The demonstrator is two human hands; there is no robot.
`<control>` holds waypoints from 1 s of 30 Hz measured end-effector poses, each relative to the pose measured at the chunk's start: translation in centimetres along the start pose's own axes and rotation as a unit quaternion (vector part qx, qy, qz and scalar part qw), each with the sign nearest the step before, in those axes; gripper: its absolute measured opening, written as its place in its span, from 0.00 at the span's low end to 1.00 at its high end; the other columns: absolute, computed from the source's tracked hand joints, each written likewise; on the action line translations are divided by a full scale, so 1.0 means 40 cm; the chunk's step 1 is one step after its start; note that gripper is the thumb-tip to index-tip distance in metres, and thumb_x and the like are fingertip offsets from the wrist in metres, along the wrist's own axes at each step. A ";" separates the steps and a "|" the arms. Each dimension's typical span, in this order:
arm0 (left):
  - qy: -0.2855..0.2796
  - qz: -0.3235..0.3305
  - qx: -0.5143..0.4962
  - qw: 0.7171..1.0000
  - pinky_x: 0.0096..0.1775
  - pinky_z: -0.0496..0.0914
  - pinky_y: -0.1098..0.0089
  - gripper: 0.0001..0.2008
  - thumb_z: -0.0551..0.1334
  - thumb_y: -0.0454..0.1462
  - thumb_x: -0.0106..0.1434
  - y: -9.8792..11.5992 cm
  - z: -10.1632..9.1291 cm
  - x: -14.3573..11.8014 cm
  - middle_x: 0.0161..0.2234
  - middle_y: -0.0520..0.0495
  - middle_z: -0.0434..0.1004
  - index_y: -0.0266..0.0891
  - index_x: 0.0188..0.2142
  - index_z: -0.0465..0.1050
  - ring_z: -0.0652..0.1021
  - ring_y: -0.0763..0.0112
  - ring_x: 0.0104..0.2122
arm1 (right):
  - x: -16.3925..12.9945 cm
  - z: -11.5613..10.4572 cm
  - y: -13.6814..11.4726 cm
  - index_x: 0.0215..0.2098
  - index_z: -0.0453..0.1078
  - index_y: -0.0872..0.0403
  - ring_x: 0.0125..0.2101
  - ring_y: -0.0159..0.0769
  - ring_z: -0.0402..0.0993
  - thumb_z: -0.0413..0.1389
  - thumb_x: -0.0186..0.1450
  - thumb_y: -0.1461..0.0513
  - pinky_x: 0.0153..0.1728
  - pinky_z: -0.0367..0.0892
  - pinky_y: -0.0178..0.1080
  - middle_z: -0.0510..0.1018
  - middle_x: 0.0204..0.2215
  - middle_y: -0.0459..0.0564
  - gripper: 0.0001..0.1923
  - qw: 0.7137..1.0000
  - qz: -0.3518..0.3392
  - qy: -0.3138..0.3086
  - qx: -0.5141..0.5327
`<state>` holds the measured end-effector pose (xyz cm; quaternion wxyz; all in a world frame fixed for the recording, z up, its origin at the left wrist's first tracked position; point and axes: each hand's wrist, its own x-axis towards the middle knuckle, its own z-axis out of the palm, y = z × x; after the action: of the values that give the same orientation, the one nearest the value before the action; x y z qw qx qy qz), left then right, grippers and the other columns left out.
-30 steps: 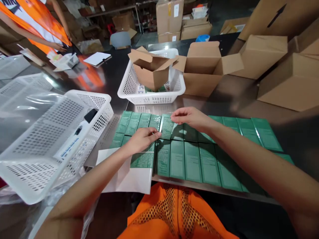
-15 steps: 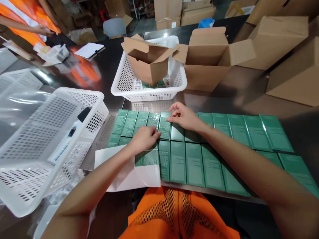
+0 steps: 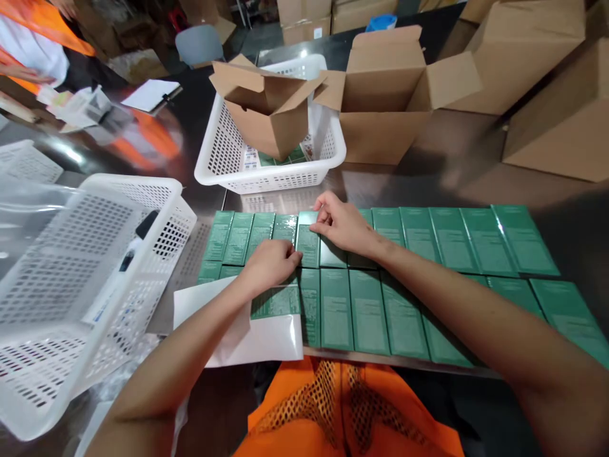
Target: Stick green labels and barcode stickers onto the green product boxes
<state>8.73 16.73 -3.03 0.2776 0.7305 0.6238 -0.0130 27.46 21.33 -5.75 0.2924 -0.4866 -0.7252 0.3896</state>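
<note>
While closed, boxes (image 3: 335, 309); carton (image 3: 273, 130) in basket (image 3: 276, 174)

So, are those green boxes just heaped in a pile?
No, the green boxes lie side by side in two rows.

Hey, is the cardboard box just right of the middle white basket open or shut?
Open. The cardboard box has its side flaps spread outward, and part of its inside shows; its bottom is hidden.
</note>
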 end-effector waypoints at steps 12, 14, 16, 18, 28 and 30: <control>0.017 -0.055 0.091 0.994 0.32 0.62 0.65 0.13 0.58 0.44 0.64 0.022 -0.028 -0.070 0.29 0.40 0.79 0.43 0.29 0.77 0.78 0.54 0.33 | 0.019 0.010 0.016 0.41 0.63 0.53 0.38 0.43 0.70 0.66 0.54 0.63 0.40 0.65 0.44 0.72 0.40 0.53 0.21 0.993 0.010 0.067 -0.097; 0.078 -0.075 0.078 0.991 0.32 0.61 0.66 0.15 0.55 0.46 0.66 0.023 -0.037 -0.103 0.28 0.42 0.78 0.43 0.31 0.77 0.78 0.56 0.33 | -0.004 0.011 -0.013 0.40 0.65 0.54 0.37 0.42 0.71 0.65 0.56 0.63 0.39 0.65 0.44 0.73 0.38 0.53 0.17 0.994 0.003 0.052 -0.092; 0.183 -0.091 0.029 0.978 0.31 0.60 0.67 0.18 0.53 0.48 0.68 0.025 -0.044 -0.139 0.24 0.46 0.76 0.43 0.34 0.77 0.76 0.60 0.29 | -0.060 0.017 -0.059 0.41 0.66 0.54 0.35 0.41 0.72 0.63 0.60 0.60 0.38 0.66 0.44 0.75 0.37 0.53 0.14 0.998 -0.013 0.020 -0.061; 0.308 -0.093 -0.043 0.946 0.31 0.60 0.68 0.19 0.53 0.50 0.69 0.029 -0.048 -0.173 0.22 0.49 0.75 0.42 0.35 0.77 0.75 0.64 0.26 | -0.142 0.026 -0.111 0.44 0.67 0.52 0.36 0.41 0.74 0.61 0.63 0.53 0.36 0.67 0.43 0.77 0.37 0.52 0.15 0.999 -0.025 -0.027 -0.008; 0.508 -0.036 -0.160 0.845 0.36 0.66 0.69 0.21 0.51 0.47 0.72 0.063 -0.031 -0.283 0.31 0.47 0.81 0.39 0.39 0.79 0.78 0.68 0.32 | -0.369 0.088 -0.197 0.43 0.70 0.50 0.33 0.35 0.76 0.58 0.66 0.56 0.33 0.67 0.37 0.79 0.33 0.44 0.09 0.991 -0.057 0.036 0.115; 0.491 -0.043 -0.145 0.858 0.34 0.66 0.69 0.21 0.52 0.47 0.71 0.060 -0.024 -0.291 0.29 0.48 0.80 0.40 0.38 0.80 0.78 0.68 0.31 | -0.365 0.086 -0.186 0.46 0.71 0.49 0.31 0.36 0.76 0.57 0.67 0.59 0.34 0.67 0.38 0.79 0.30 0.43 0.10 0.991 -0.074 0.083 0.080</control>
<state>8.05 6.44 2.96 0.0371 0.5662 0.7044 0.4264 26.34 5.07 -1.90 0.4178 -0.4371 -0.6992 0.3816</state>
